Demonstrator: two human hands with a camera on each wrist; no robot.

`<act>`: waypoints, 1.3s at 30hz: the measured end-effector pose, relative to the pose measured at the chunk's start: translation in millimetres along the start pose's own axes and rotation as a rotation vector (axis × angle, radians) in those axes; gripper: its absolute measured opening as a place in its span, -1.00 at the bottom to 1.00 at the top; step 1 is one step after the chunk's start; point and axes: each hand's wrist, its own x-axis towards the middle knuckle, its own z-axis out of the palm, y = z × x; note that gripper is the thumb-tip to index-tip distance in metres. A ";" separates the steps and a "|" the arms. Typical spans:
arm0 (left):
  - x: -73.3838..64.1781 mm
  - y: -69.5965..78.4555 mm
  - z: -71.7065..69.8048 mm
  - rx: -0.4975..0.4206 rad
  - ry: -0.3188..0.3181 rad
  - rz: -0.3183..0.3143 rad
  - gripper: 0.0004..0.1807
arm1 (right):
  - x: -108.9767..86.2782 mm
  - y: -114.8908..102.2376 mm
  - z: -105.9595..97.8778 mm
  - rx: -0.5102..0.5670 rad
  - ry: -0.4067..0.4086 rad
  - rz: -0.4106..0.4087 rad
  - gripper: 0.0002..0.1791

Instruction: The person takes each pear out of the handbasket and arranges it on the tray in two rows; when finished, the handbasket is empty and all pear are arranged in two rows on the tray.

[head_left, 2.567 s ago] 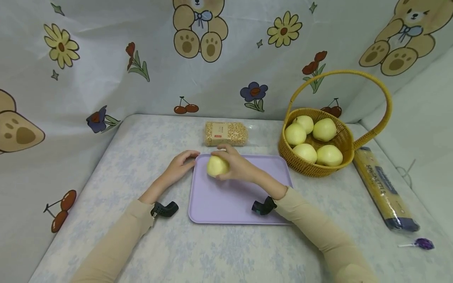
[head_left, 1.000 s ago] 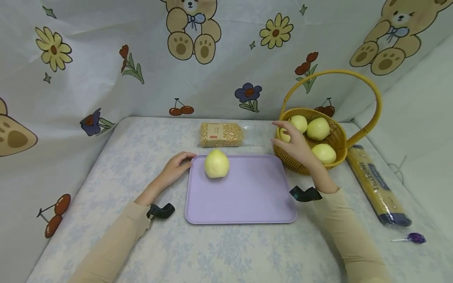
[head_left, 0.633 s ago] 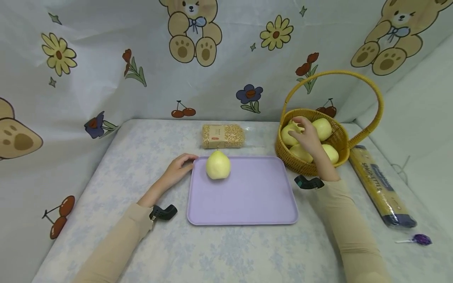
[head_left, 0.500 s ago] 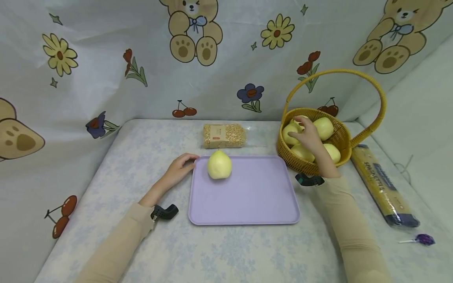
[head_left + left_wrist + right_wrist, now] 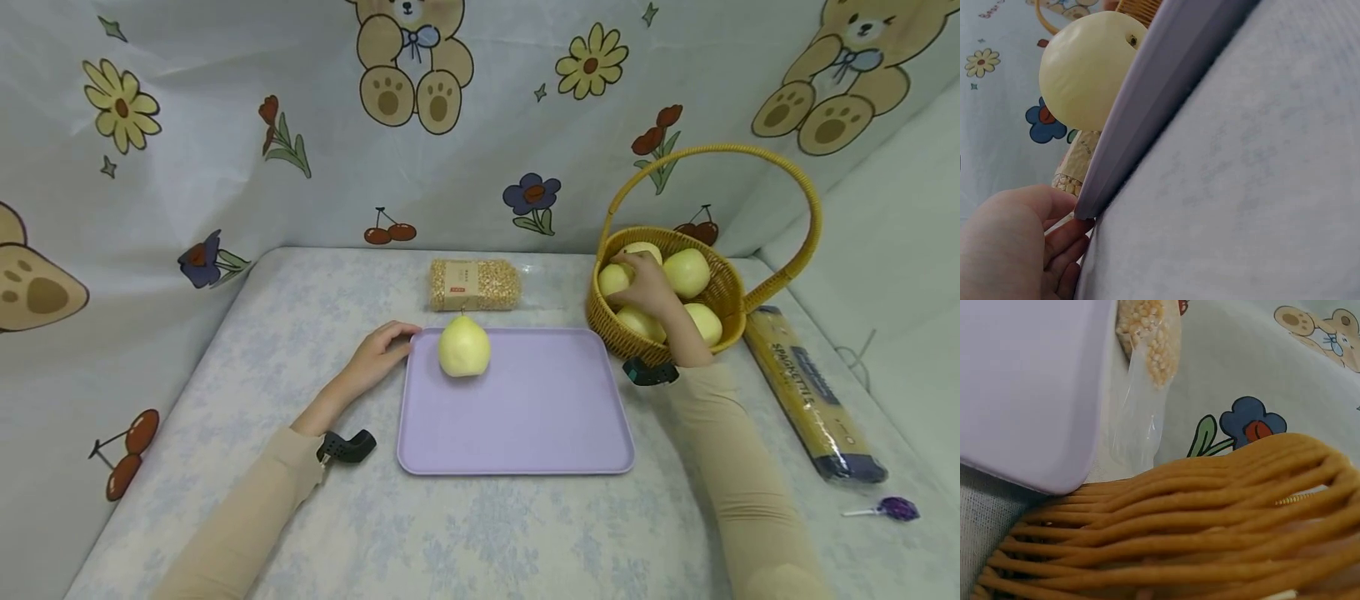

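A yellow-green pear [image 5: 464,347] stands upright, stem up, near the back left corner of the lilac tray [image 5: 517,417]. At that corner my left hand [image 5: 377,357] pinches the rim; in the left wrist view the thumb is on one side of the edge and the curled fingers on the other. My right hand [image 5: 649,287] reaches into the yellow wicker basket [image 5: 626,337], its thumb and fingers curled round the leftmost pear [image 5: 613,281]. Several other pears lie about that hand. In the right wrist view the basket wall [image 5: 1197,519] hides the hand.
A bag of corn kernels [image 5: 487,285] lies behind the tray. Right of the basket is a spaghetti pack [image 5: 813,396], with a purple lollipop [image 5: 897,509] in front of it. The basket's tall handle [image 5: 813,225] arches above the pears.
My right hand let go of the pear on the tray, moved right to the basket, then lowered and closed round a pear there. My left hand stays at the tray corner.
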 end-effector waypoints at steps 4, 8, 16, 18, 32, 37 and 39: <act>0.5 -1.0 0.2 0.006 0.000 -0.002 -0.67 | -0.7 -0.7 -0.6 -0.039 -0.039 -0.004 -0.16; -0.3 -2.2 0.9 0.010 0.002 -0.006 -0.66 | -0.2 1.7 0.4 -0.048 -0.026 -0.009 -0.16; -3.0 14.2 0.8 0.002 -0.001 -0.020 -0.65 | -4.0 3.0 -0.7 0.114 0.160 0.028 -0.16; -2.5 16.1 1.1 0.000 -0.002 -0.024 -0.65 | -5.8 1.9 -2.0 0.159 0.206 0.036 -0.15; 0.3 -1.1 -0.3 0.033 0.007 0.009 -0.66 | -44.3 -59.5 -2.0 0.282 0.320 -0.118 -0.15; 0.8 -1.7 -1.5 0.030 0.007 0.013 -0.66 | -52.9 -87.2 9.5 0.275 0.249 -0.185 -0.13; 1.6 -1.7 -1.7 0.024 0.003 0.012 -0.66 | -54.8 -94.0 16.8 0.284 0.219 -0.212 -0.15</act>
